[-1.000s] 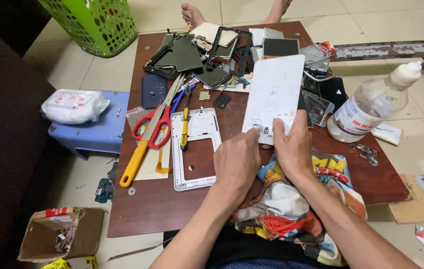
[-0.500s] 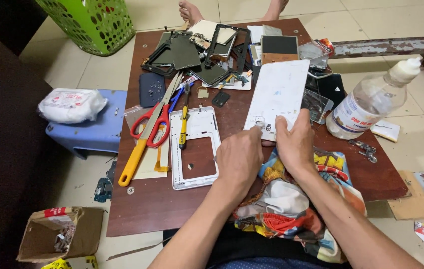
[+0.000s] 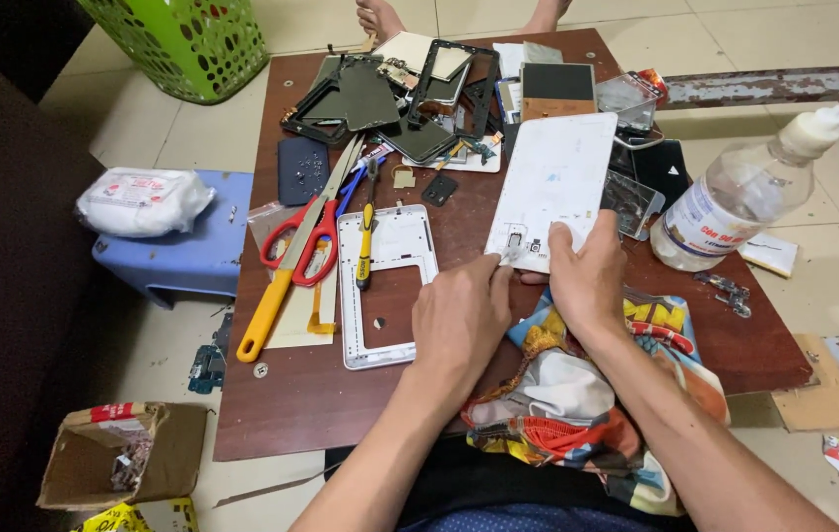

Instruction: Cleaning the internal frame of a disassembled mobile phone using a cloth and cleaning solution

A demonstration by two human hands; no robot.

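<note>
A white tablet back panel (image 3: 557, 182) lies tilted on the brown table (image 3: 291, 394). My right hand (image 3: 589, 276) grips its near edge, thumb on top. My left hand (image 3: 461, 315) pinches at a small part on the panel's near left corner with its fingertips. A white tablet frame (image 3: 355, 296) lies flat just left of my left hand. A colourful cloth (image 3: 587, 414) sits under my wrists at the table's near edge.
Red-handled scissors (image 3: 303, 234), a yellow-handled tool (image 3: 272, 305) and a screwdriver (image 3: 366, 246) lie left of the frame. Dark device parts (image 3: 390, 94) pile at the far side. A clear plastic bottle (image 3: 735, 202) stands right. A green basket (image 3: 188, 39), a blue stool (image 3: 193, 256) and a cardboard box (image 3: 114, 463) are on the floor.
My left hand's fingertips have closed onto the panel's near corner. The view has shifted slightly; my right hand keeps its hold on the panel.
</note>
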